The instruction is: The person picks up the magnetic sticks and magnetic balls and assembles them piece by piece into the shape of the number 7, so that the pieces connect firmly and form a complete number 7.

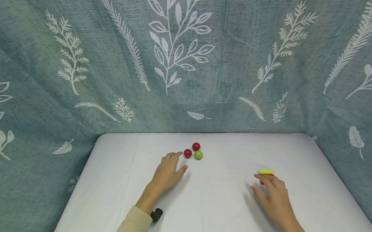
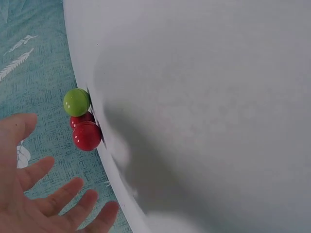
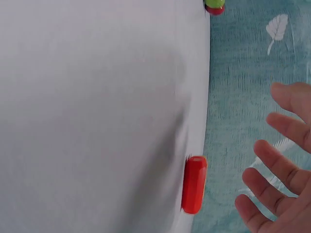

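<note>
Two red balls [image 1: 187, 153] and a green ball [image 1: 198, 154] sit clustered toward the table's far side. My left hand [image 1: 167, 173] is just left of them, fingers spread and holding nothing, with a fingertip near the closest red ball in the head view. In the left wrist view the green ball [image 2: 77, 102] and the red balls [image 2: 87, 136] lie beyond the spread fingers. My right hand [image 1: 272, 198] hovers by a red block [image 3: 194, 185] with its fingers apart. It partly hides that block in the head view, where a yellow-green piece [image 1: 265, 171] shows behind.
A white cloth covers the table [image 1: 221, 204]. Behind and around it hangs a blue-green curtain [image 1: 229, 103] with white leaf prints. A black device [image 1: 156, 215] is strapped on the left wrist, beside a beige sleeve [image 1: 133, 225].
</note>
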